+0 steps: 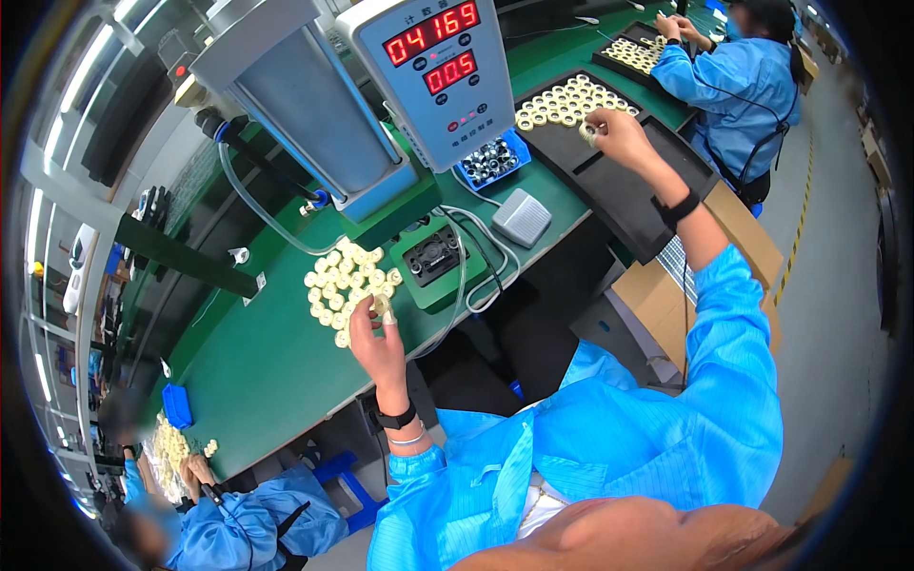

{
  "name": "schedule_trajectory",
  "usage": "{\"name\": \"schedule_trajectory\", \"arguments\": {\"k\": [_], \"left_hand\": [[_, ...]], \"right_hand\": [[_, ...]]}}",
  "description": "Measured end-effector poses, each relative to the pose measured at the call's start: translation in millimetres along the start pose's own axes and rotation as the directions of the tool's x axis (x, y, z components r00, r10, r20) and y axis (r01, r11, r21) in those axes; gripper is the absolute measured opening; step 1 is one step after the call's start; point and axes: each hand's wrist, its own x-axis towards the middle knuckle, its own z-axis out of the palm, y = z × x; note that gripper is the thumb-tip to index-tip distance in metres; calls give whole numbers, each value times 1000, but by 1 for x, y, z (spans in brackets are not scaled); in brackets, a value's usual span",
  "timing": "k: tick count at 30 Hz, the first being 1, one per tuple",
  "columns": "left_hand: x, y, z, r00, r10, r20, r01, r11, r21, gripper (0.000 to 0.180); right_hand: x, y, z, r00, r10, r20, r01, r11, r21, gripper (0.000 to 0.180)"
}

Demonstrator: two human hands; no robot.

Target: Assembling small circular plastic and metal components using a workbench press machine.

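Observation:
Over the green bench at centre left, my left hand [377, 350] pinches a small cream round plastic part at the near edge of a loose pile of cream round parts [328, 283]. My right hand [624, 141] reaches out to the far right, above a black tray [624, 205]. Between its thumb and fingers is a cream ring-shaped part [587, 132] with a dark centre. Similar ring parts [562, 100] stand in rows at the tray's far end. Both wrists wear black bands.
A bench press [314, 114] with a digital counter box [438, 76] stands between my hands, its fixture [436, 257] below. Nearby are a blue bin [495, 160] of metal parts, a grey pedal [522, 217], loose cables and cardboard boxes [652, 300]. Co-workers in blue sit at both sides.

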Motion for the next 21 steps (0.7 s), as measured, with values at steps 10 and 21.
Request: {"name": "schedule_trajectory", "arguments": {"k": [10,21], "left_hand": [[14,12,18,988,147,48,-151,983,106,37],[21,18,19,993,56,104,-66,993,96,37]], "right_hand": [[91,71,80,972,-179,155,214,944,-250,29],[106,87,137,922,-385,-36,345,862,-372,9]]}}
